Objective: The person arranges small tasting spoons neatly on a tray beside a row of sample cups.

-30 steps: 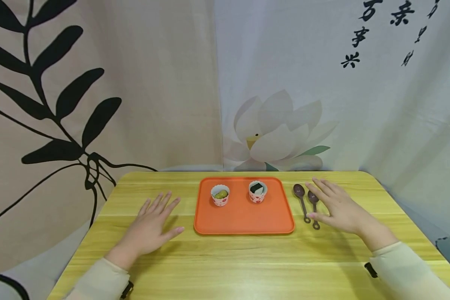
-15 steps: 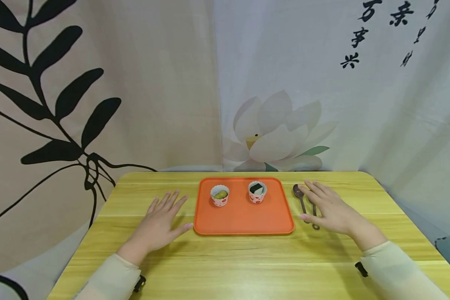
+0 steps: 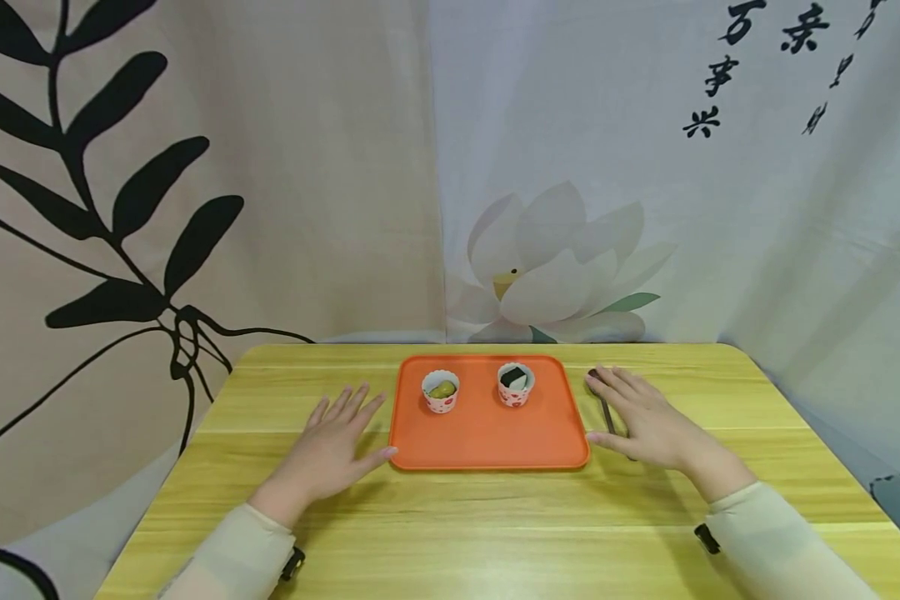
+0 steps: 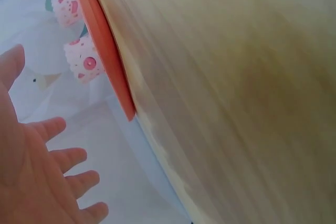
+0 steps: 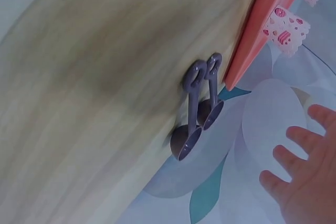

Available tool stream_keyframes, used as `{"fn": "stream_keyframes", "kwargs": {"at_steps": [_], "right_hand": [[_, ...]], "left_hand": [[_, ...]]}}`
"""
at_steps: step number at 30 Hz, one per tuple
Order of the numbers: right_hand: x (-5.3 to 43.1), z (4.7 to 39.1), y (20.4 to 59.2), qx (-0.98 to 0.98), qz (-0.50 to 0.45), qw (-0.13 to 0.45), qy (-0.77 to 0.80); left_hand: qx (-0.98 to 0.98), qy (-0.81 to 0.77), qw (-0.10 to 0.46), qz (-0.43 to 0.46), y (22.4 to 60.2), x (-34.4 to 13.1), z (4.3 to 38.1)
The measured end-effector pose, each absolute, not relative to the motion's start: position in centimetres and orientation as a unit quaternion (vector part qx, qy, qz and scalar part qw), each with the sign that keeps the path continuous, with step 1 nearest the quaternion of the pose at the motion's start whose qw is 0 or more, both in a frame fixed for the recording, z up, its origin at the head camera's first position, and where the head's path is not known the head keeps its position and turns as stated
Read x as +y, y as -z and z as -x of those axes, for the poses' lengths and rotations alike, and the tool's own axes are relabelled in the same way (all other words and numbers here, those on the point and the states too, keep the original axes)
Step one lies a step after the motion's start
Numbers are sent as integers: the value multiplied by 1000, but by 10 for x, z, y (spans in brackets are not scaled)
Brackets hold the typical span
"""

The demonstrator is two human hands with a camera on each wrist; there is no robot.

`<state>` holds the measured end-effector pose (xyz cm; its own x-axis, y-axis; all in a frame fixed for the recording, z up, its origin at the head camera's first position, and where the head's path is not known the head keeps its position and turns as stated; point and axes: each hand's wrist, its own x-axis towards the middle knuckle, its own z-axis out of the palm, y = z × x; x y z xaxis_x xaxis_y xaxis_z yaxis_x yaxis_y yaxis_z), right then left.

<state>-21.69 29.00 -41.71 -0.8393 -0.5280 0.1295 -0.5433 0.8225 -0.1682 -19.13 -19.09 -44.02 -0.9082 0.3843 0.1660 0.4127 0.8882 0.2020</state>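
An orange tray point(image 3: 487, 442) lies on the wooden table. On it stand two patterned paper cups: the left cup point(image 3: 441, 403) has yellow-green pieces inside, the right cup point(image 3: 514, 397) something black and white. My left hand point(image 3: 322, 467) has its fingers spread, the thumb tip at the tray's left edge in the head view. Over two dark spoons my right hand point(image 3: 648, 425) is spread, its thumb close to the tray's right edge. The right wrist view shows both spoons, one spoon point(image 5: 192, 109) beside the other spoon point(image 5: 211, 88), lying on the table below the hand.
The wooden table point(image 3: 450, 533) reaches back to a hanging cloth point(image 3: 345, 208) printed with leaves, a flower and characters. Its back edge runs just behind the tray. A black curved strip point(image 3: 15, 562) shows at the lower left.
Both hands have moved inward toward the tray, the left one rightward and the right one leftward. My right hand now covers more of the spoons. Tray and cups have stayed in place.
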Motion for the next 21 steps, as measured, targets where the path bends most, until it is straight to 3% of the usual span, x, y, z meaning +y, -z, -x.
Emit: {"fn": "stream_keyframes", "kwargs": {"at_steps": [21], "right_hand": [[276,219,424,-957,-263,0,-124]], "left_hand": [[-972,115,24,203,443,-180,199]]}}
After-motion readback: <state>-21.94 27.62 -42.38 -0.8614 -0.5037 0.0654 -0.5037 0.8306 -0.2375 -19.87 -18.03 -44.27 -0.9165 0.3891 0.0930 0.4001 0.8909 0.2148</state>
